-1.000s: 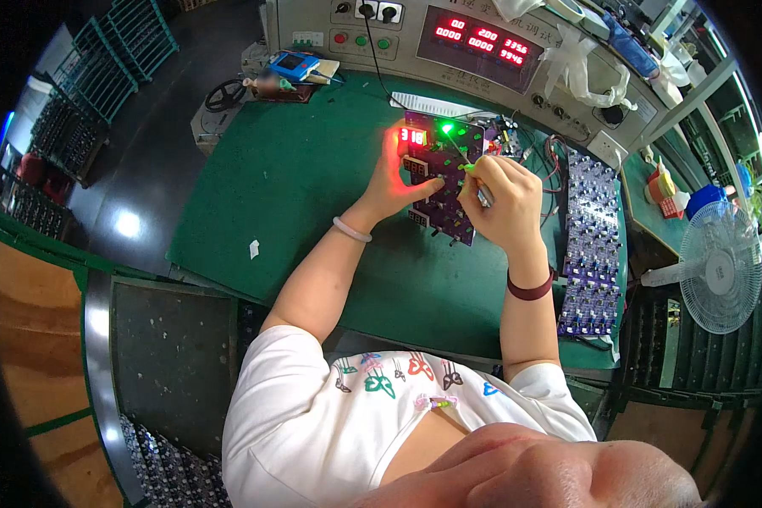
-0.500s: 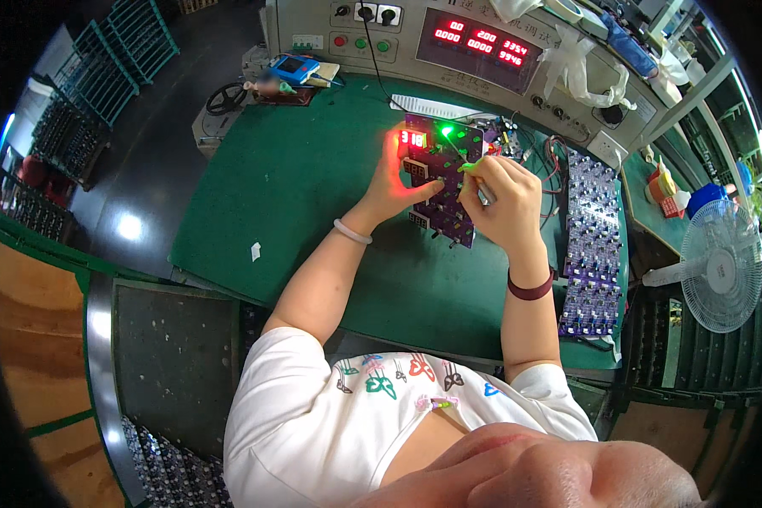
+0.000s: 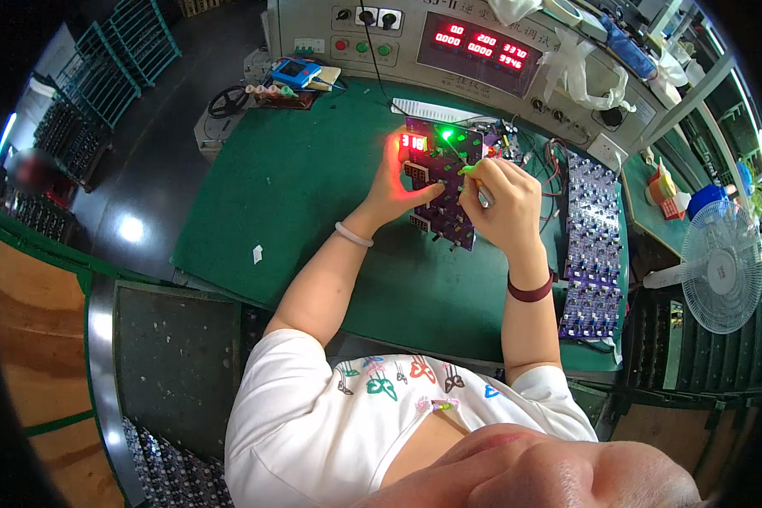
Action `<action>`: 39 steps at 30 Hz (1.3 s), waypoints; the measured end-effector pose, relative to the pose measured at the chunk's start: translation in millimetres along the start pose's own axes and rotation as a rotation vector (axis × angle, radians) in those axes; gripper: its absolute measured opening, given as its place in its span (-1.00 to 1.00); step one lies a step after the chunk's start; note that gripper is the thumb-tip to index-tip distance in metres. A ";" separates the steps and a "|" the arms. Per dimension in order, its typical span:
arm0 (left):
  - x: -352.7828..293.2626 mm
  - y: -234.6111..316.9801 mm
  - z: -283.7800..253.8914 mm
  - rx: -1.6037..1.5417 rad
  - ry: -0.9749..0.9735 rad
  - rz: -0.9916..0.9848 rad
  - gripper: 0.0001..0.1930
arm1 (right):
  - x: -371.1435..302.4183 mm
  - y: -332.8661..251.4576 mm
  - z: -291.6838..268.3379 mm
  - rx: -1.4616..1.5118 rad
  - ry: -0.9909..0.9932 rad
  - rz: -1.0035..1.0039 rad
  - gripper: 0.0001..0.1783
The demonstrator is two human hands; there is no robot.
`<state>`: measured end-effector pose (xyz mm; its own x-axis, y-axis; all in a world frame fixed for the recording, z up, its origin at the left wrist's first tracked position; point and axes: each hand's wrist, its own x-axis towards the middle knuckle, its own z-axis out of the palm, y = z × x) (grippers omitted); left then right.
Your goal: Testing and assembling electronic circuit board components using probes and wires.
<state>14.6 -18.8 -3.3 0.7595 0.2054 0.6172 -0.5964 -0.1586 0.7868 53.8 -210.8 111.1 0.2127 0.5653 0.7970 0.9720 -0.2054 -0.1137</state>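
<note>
A purple circuit board [image 3: 436, 203] with a lit red digit display, dark digit displays and a bright green light stands tilted over the green table. My left hand [image 3: 395, 182] grips its left edge, the thumb lying across its front and the other fingers partly hidden behind it. Red light from the display falls on those fingers. In a pinch, my right hand [image 3: 508, 199] holds a slim pen-like tool [image 3: 467, 169] with a green front part. Its thin tip points to the upper part of the board; whether it touches is too small to tell.
Several joined purple boards [image 3: 591, 245] lie along the table's right side, beside wires [image 3: 554, 157]. Behind stands a grey test panel [image 3: 398, 55] with red readouts. A blue meter [image 3: 296, 72] sits at the back left. A white fan [image 3: 721, 267] is at the right.
One red readout on the grey panel shows a different value. Both hands, the board and the tool stay almost in place.
</note>
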 end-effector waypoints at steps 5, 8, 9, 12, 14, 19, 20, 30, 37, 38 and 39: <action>1.6 3.7 1.6 -0.022 0.003 -0.036 0.01 | 0.3 -1.2 -1.4 -0.002 -0.006 -0.001 -0.84; 1.8 3.8 1.2 -0.023 0.000 -0.032 0.01 | 0.3 -1.2 -1.6 -0.024 -0.009 0.008 -0.81; 1.9 4.2 1.0 -0.032 -0.012 -0.046 0.00 | 0.4 -0.9 -1.9 -0.029 -0.011 0.005 -0.81; 2.4 2.9 2.4 0.008 0.007 0.004 -0.02 | 0.1 -0.8 -1.5 -0.030 -0.004 0.001 -0.81; 1.4 3.5 0.5 -0.010 0.001 -0.023 -0.02 | -0.4 -0.5 0.1 -0.019 0.004 -0.002 -0.81; 2.1 1.0 1.6 0.034 0.023 0.020 -0.04 | -1.0 1.0 -0.7 -0.033 -0.005 -0.006 -0.80; 2.1 1.7 1.0 0.007 0.006 -0.016 -0.04 | -1.3 1.3 -0.7 -0.033 -0.005 -0.005 -0.80; 1.1 -1.4 -0.3 0.013 0.011 -0.010 -0.02 | -0.6 1.8 -0.5 0.035 0.014 0.010 -0.81; 0.7 2.8 0.5 0.005 0.014 -0.011 -0.05 | -1.2 0.8 0.5 0.037 0.031 0.006 -0.82; 1.0 4.4 0.2 -0.013 -0.001 -0.033 -0.05 | -1.6 0.8 0.5 0.036 0.031 0.007 -0.82; 1.1 5.5 0.2 -0.032 -0.015 -0.056 -0.05 | -2.2 0.8 0.5 0.019 0.019 0.007 -0.82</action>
<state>12.3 -19.7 1.6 0.7955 0.1987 0.5724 -0.5608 -0.1163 0.8197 54.2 -211.8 109.0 0.2178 0.5482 0.8075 0.9723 -0.1938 -0.1307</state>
